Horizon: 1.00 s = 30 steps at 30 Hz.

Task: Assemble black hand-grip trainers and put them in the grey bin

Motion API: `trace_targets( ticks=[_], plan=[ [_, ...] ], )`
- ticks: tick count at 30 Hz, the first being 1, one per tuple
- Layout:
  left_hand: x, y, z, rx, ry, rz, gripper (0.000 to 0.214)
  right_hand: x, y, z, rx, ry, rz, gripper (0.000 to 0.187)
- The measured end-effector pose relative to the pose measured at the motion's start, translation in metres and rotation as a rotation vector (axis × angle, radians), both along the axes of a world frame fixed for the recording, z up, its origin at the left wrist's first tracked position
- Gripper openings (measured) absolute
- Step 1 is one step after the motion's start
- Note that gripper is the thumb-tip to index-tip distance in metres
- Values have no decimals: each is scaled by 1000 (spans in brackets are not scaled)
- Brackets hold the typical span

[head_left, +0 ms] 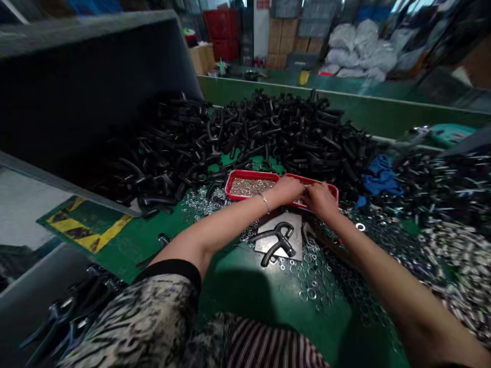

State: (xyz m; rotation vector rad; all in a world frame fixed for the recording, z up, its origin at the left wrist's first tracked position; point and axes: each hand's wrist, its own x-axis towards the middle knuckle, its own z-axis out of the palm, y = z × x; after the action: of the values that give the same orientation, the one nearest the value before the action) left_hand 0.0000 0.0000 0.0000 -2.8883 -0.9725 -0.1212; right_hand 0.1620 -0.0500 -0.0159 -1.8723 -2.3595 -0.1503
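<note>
Both my hands reach into the right red tray [336, 193]. My left hand [289, 189], with a bracelet at its wrist, has its fingers bunched together over the tray. Close beside it, my right hand [321, 200] has its fingertips pinched and nearly touching the left ones. What they hold, if anything, is too small to make out. To the left, another red tray [227, 187] holds many small shiny metal pieces. Nearer me, a black forked part [282, 236] rests on a pale metal plate [262, 244]. Loose metal rings [311, 293] lie around it.
A large heap of black curved parts [276, 122] spreads behind the trays. A grey bin [76, 30] stands on its side at left. A blue cloth [381, 176] and piles of small metal pieces [456, 255] lie at right. Another bin [23, 286] is at lower left.
</note>
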Motion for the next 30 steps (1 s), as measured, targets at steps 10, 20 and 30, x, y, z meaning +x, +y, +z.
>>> trace_targets(
  ticks=[10,20,30],
  plan=[
    [3,-8,-20,35,-98,76,24,9,6,-18,64,149,53,9],
    [-8,-19,-21,-160,-477,146,20,10,2,-26,149,368,32,12],
    [-84,-131,-29,-588,-762,297,7,10,1,-30,195,496,91,13]
  ],
)
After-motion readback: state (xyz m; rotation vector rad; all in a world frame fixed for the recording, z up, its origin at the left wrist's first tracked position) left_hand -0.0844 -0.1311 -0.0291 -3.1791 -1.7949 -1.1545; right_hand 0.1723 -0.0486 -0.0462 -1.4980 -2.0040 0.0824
